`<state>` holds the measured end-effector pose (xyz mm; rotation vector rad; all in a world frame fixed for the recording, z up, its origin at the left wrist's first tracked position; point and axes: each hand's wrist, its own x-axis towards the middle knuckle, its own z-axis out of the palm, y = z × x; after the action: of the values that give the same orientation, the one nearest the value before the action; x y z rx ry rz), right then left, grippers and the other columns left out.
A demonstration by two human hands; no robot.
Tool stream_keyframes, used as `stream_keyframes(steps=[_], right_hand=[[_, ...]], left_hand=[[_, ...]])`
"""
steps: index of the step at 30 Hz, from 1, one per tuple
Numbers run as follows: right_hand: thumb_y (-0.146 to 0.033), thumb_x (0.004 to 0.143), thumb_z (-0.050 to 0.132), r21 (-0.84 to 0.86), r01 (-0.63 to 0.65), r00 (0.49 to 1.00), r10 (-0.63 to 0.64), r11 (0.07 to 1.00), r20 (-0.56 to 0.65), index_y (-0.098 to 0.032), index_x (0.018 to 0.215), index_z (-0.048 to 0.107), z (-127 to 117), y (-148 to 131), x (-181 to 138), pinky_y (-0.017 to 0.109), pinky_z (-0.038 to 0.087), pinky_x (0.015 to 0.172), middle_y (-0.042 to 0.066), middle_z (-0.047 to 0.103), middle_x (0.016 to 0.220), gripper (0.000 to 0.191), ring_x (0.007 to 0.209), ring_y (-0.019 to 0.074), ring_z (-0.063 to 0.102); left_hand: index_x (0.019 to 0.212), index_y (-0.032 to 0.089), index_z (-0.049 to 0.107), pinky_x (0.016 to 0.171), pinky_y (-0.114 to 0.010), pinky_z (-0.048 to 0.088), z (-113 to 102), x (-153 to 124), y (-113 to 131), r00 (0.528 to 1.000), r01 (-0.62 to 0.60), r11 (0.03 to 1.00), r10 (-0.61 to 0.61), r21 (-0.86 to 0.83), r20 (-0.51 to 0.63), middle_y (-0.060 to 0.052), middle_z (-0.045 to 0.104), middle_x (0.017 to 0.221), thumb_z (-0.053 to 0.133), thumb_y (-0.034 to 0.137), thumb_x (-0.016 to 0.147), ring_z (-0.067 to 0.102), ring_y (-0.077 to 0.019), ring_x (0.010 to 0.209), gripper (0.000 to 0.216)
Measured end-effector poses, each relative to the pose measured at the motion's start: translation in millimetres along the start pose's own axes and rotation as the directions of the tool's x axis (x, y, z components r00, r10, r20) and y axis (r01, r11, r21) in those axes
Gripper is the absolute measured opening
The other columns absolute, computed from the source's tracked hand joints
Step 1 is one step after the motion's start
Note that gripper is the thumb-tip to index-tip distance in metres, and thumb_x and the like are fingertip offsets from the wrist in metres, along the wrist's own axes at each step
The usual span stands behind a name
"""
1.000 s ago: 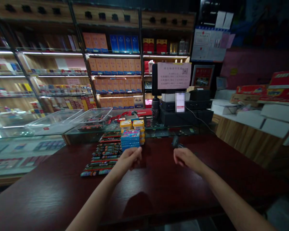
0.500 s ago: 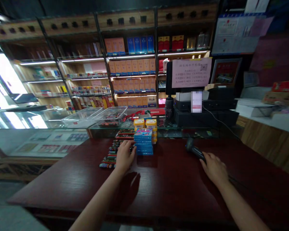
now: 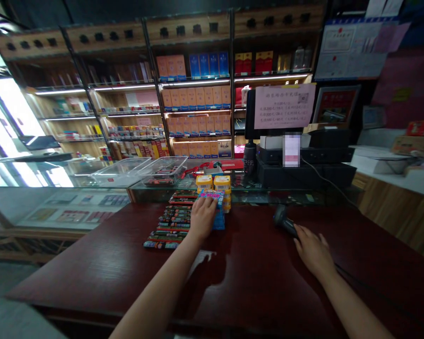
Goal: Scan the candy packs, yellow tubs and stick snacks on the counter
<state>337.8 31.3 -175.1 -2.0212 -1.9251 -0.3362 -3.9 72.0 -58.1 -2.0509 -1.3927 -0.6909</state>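
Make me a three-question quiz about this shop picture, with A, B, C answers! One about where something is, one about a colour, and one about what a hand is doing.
1. Where does the black scanner lie?
A. on the dark red counter
B. on a wall shelf
C. in the clear tray

2. What colour are the lids of the two small tubs behind the blue stack of packs?
A. green
B. yellow
C. white

3. What is the left hand doing?
A. hanging in the air
B. resting on the blue stack
C. holding the scanner

Answers: 1 A, it lies on the counter by the right hand. 2 B, both tops show yellow. 3 B, its fingers lie over the stack's top pack.
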Motion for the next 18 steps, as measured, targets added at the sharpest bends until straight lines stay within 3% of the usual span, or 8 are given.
stream_keyframes(steps=[3, 6, 8, 11, 13, 15, 18], right_hand=[[-0.027, 0.092, 0.033, 0.012, -0.005, 1.000, 0.005, 1.000, -0.005, -0.018, 0.131, 0.044, -4, 0, -1, 0.048, 0.029, 0.104, 0.009, 0.054, 0.133, 0.042, 0.112, 0.0222, 0.055], [-0.026, 0.092, 0.035, 0.022, -0.014, 1.000, 0.014, 1.000, 0.005, -0.018, 0.129, 0.047, -10, -2, -1, 0.045, 0.030, 0.103, 0.009, 0.056, 0.130, 0.040, 0.110, 0.0222, 0.056], [-0.025, 0.092, 0.035, 0.029, -0.021, 1.000, 0.021, 0.999, 0.013, -0.017, 0.129, 0.046, -13, -4, -1, 0.043, 0.032, 0.101, 0.009, 0.055, 0.130, 0.040, 0.110, 0.0224, 0.056], [-0.026, 0.093, 0.035, 0.037, -0.041, 0.999, 0.040, 0.998, 0.036, -0.015, 0.131, 0.044, -18, -9, 0, 0.041, 0.038, 0.092, 0.012, 0.055, 0.129, 0.041, 0.108, 0.0242, 0.056], [-0.028, 0.092, 0.036, 0.039, -0.067, 0.996, 0.065, 0.997, 0.063, -0.014, 0.132, 0.043, -22, -13, 4, 0.042, 0.041, 0.084, 0.015, 0.057, 0.123, 0.043, 0.105, 0.0271, 0.057], [-0.027, 0.090, 0.041, 0.044, -0.098, 0.991, 0.094, 0.994, 0.095, -0.013, 0.133, 0.042, -25, -17, 10, 0.043, 0.041, 0.080, 0.016, 0.061, 0.114, 0.045, 0.103, 0.0300, 0.058], [-0.017, 0.083, 0.050, 0.089, -0.134, 0.983, 0.120, 0.987, 0.140, -0.013, 0.131, 0.045, -32, -23, 22, 0.042, 0.041, 0.081, 0.017, 0.061, 0.111, 0.049, 0.103, 0.0302, 0.059]], left_hand=[[0.095, 0.021, 0.063, 0.083, -0.037, 0.041, -9, 1, -10, 0.995, -0.090, 0.994, 0.091, -0.056, 0.031, -0.009, 0.061, 0.093, 0.047, 0.021, 0.088, 0.052, -0.0240, 0.091, 0.017], [0.097, 0.021, 0.063, 0.085, -0.037, 0.042, -26, 2, -20, 0.991, -0.131, 0.974, 0.135, -0.186, 0.011, -0.009, 0.061, 0.092, 0.045, 0.018, 0.088, 0.053, -0.0229, 0.090, 0.021], [0.100, 0.022, 0.063, 0.089, -0.037, 0.042, -41, 0, -19, 0.996, -0.084, 0.954, 0.070, -0.289, -0.059, -0.009, 0.061, 0.095, 0.044, 0.019, 0.088, 0.053, -0.0221, 0.092, 0.023], [0.095, 0.021, 0.063, 0.089, -0.036, 0.043, -56, -4, 1, 0.972, 0.078, 0.859, -0.177, -0.505, -0.152, -0.007, 0.061, 0.094, 0.047, 0.026, 0.087, 0.054, -0.0211, 0.093, 0.018], [0.088, 0.019, 0.061, 0.081, -0.034, 0.047, -56, -8, 24, 0.918, 0.215, 0.666, -0.386, -0.714, -0.084, -0.005, 0.061, 0.088, 0.055, 0.033, 0.083, 0.055, -0.0193, 0.086, 0.016], [0.086, 0.018, 0.057, 0.069, -0.031, 0.050, -47, -12, 52, 0.849, 0.332, 0.310, -0.509, -0.891, 0.140, -0.002, 0.059, 0.079, 0.060, 0.039, 0.078, 0.056, -0.0158, 0.072, 0.022], [0.083, 0.017, 0.052, 0.066, -0.031, 0.054, -21, -19, 90, 0.775, 0.428, -0.246, -0.396, -0.870, 0.493, 0.000, 0.060, 0.074, 0.070, 0.044, 0.068, 0.058, -0.0136, 0.066, 0.036]])
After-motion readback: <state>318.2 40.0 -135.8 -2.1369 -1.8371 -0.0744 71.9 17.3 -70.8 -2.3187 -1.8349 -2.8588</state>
